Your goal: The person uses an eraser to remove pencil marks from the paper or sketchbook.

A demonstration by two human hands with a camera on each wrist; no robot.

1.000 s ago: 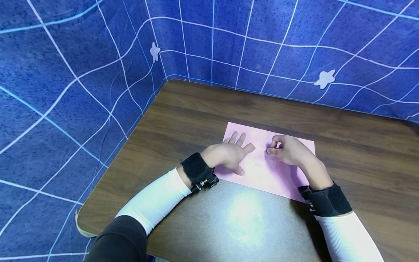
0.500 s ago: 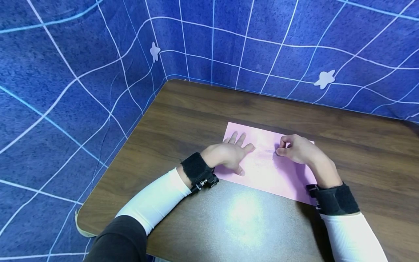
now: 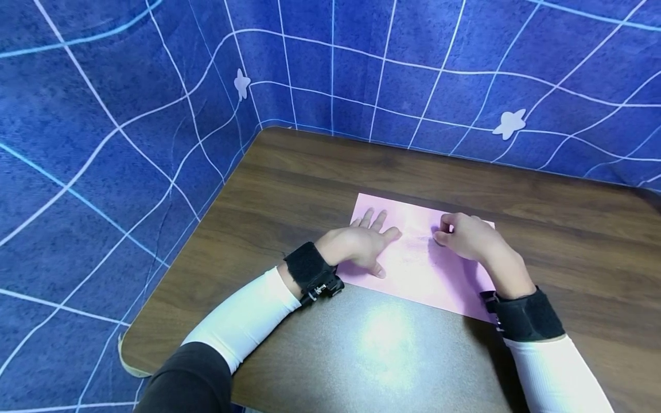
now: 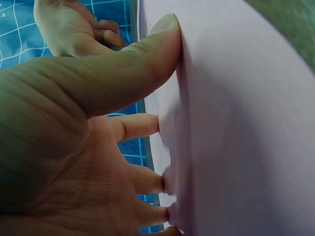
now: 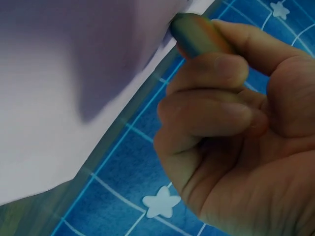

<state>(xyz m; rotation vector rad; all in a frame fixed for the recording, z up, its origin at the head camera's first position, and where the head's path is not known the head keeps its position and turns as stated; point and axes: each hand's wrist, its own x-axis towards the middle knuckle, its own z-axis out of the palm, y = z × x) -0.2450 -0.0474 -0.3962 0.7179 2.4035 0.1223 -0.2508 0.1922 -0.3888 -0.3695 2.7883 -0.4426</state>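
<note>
A sheet of pink paper point(image 3: 413, 275) lies on the wooden table. My left hand point(image 3: 358, 246) rests on its left part with the fingers spread, and in the left wrist view the thumb and fingertips point(image 4: 170, 32) press on the sheet. Over the right part, my right hand point(image 3: 470, 238) pinches a small, blunt eraser point(image 5: 202, 34) with green, orange and blue bands between thumb and forefinger. Its dark end meets the paper. The other fingers of that hand are curled into the palm. Faint grey smudges point(image 3: 420, 238) show on the sheet between the hands.
The brown tabletop point(image 3: 310, 166) extends around the paper, with a rounded corner at the near left. A blue curtain point(image 3: 310, 69) with white lines and stars borders its back and left side. Black straps point(image 3: 527, 315) carry the wrist cameras.
My right hand has slid to the right over the paper with the eraser, then slightly back left. Grey smudges have come into view where it was. The left hand stays put.
</note>
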